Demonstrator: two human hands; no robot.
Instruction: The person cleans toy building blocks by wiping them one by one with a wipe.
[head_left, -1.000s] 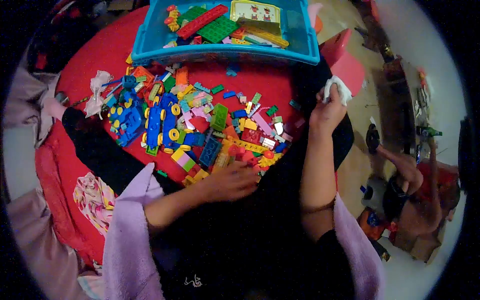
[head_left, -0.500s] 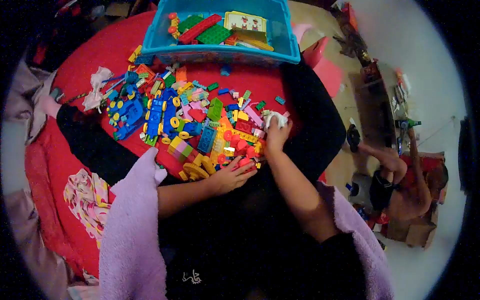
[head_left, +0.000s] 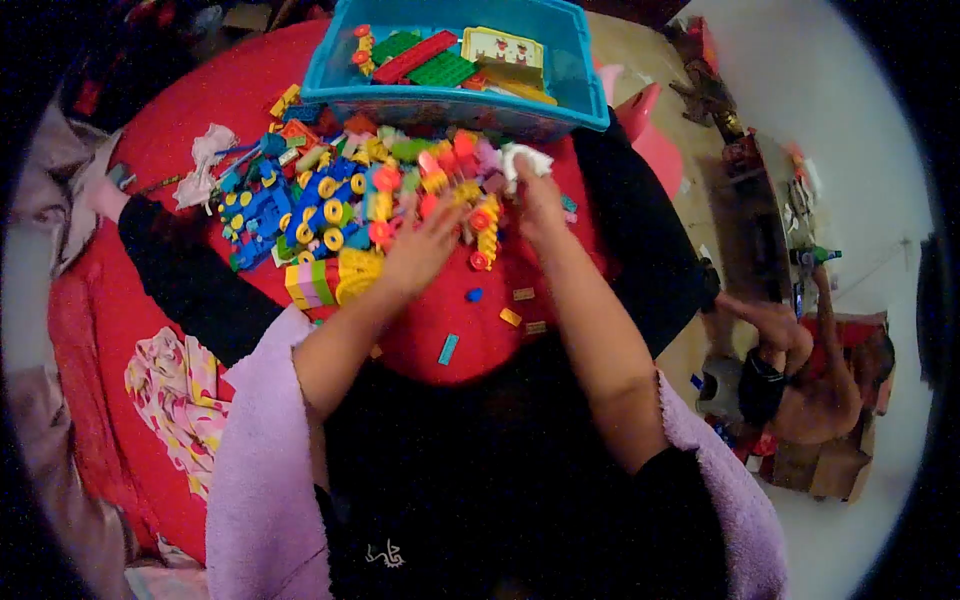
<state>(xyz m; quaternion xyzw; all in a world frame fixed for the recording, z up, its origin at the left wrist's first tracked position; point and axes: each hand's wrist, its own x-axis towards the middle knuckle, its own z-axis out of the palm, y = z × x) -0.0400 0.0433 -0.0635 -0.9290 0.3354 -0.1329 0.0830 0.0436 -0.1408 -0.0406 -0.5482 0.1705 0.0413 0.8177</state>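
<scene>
A heap of colourful toy bricks (head_left: 400,150) is bunched in front of the blue bin. My left hand (head_left: 425,250) lies against the near side of the heap, its fingers spread and slightly blurred, close to red and yellow wheeled pieces (head_left: 485,235). A crumpled white cloth (head_left: 522,163) is gripped in my right hand (head_left: 540,205) at the heap's right end. Left of my left hand are a striped block stack (head_left: 312,284) and yellow wheels (head_left: 358,275). Blue wheeled vehicles (head_left: 325,215) lie behind these.
The blue bin (head_left: 450,97) holds green and red plates and a picture card. A few loose bricks (head_left: 448,348) lie on the red cloth (head_left: 420,365) near me. A patterned cloth (head_left: 175,400) is at left. Another person (head_left: 810,390) sits at right.
Both my hands have moved away from my body, and the bricks have been pushed toward the bin in a tighter heap. Red cloth and a few small bricks now show near me.
</scene>
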